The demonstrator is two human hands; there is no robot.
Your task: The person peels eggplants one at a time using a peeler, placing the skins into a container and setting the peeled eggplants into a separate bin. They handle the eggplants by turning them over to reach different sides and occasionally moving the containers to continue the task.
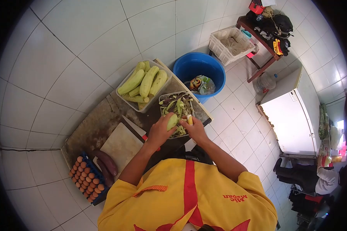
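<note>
My left hand (160, 130) is wrapped round a pale green zucchini (172, 121). Close beside it, my right hand (196, 129) grips a peeler with a yellow handle (189, 119). Both hands are over a clear container of green and dark peelings (179, 103). Behind and to the left, a clear container (138, 106) holds several whole zucchinis (148, 81). A knife (133, 126) with a red handle lies beside a white cutting board (121, 144), left of my left forearm. Two purple eggplants (106, 163) rest at the board's near left edge.
An egg tray (89, 177) sits at the worktop's left end. Beyond the worktop (89, 129), a blue tub (198, 69) and a white crate (229, 44) stand against the tiled wall. A white freezer (293, 119) is at the right, near a wooden table (258, 63).
</note>
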